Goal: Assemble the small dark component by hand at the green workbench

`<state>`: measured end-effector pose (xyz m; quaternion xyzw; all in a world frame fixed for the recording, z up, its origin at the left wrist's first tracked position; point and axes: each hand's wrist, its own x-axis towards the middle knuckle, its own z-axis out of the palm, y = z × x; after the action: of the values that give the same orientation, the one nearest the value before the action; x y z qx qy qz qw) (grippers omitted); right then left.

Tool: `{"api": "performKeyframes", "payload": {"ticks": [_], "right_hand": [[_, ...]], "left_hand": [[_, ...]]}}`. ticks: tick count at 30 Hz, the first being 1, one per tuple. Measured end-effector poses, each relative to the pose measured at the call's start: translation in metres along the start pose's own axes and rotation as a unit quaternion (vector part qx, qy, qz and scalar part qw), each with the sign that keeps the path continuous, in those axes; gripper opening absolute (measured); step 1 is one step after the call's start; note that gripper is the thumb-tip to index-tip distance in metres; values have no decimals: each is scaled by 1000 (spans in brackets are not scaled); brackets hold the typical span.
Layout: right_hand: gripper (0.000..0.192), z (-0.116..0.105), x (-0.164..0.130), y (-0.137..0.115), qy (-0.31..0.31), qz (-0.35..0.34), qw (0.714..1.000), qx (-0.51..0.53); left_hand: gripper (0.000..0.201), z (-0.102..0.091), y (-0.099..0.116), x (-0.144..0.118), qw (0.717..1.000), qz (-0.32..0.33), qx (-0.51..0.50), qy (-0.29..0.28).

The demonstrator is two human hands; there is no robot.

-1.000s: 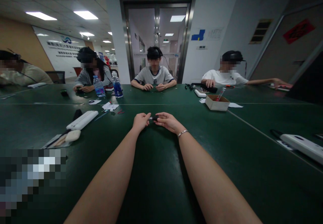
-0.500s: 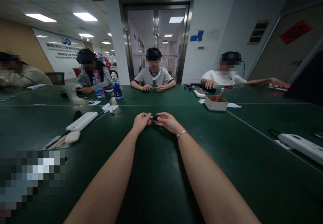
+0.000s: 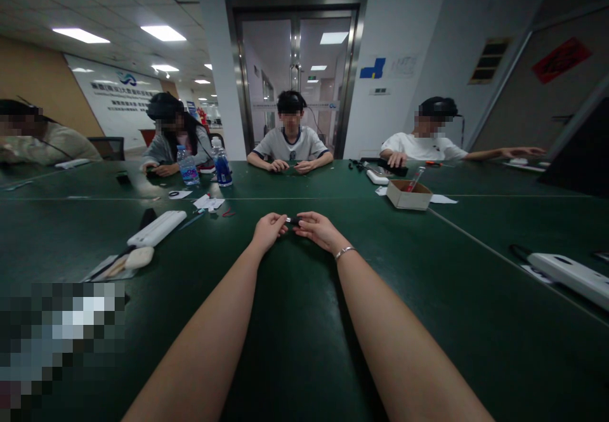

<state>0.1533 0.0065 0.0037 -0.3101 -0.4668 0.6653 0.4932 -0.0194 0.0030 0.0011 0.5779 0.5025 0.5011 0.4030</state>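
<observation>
Over the green table, both of my hands are raised close together in front of me. The fingertips of my right hand grip a small black object with a silver metal end, which resembles a USB plug or stick. The silver end points left, toward my left hand. That hand is closed in a pinch at the silver end; whatever sits inside its fingers is mostly hidden. My right wrist wears a silver bracelet.
Left lie a white power strip, a beige pad and paper scraps. Two bottles stand farther back. Right are an open box and another white power strip. Several people sit around, one straight across.
A little more of the silver end shows between my hands, which stay almost in place. At the far right, a person's hand has lifted away from something reddish. The view has shifted slightly.
</observation>
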Motion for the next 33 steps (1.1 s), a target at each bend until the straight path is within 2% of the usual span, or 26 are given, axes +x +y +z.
{"api": "performKeyframes", "payload": {"ticks": [16, 33], "right_hand": [[21, 0, -1, -1, -18, -2, 1000, -1], [20, 1, -2, -2, -18, 0, 1000, -1]], "left_hand": [[46, -2, -11, 7, 998, -6, 67, -2], [52, -2, -9, 6, 993, 0, 121, 1]]}}
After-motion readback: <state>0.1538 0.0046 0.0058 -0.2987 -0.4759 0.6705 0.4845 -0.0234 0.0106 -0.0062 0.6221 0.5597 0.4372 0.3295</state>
